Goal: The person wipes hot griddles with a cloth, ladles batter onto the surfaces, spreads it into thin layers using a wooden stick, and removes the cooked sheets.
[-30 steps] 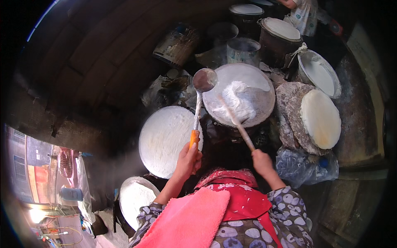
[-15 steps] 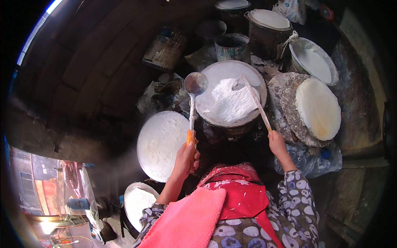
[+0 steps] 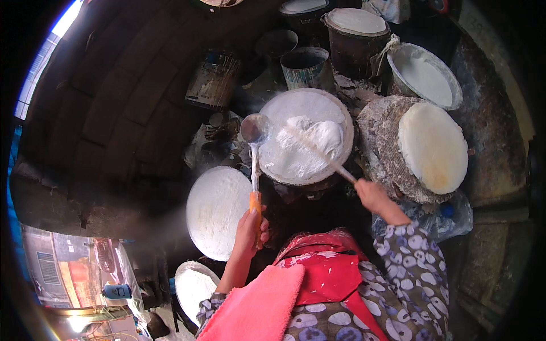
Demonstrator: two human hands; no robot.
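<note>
Ahead, between hands [image 3: 249,232]: white paste [image 3: 319,134] on round plate [image 3: 277,163].

The head view looks steeply down from the wearer's own head through a wide fisheye lens: the apron [image 3: 330,279] lies near, toward the lower edge, left hand [image 3: 248,230] and right hand [image 3: 372,196] below centre, pots [image 3: 354,54] farther off at top.

A round-bowled metal ladle [image 3: 255,170], its shaft smeared white and its grip orange, pointed forward from the left hand [image 3: 249,230]. A slim, pale stick [image 3: 342,171], blurred, slanted forward and leftward from the right hand [image 3: 375,196] across heaped, uneven white paste [image 3: 297,160], which lay on a round, whitish flat plate [image 3: 284,106] ahead of and between both hands.
</note>
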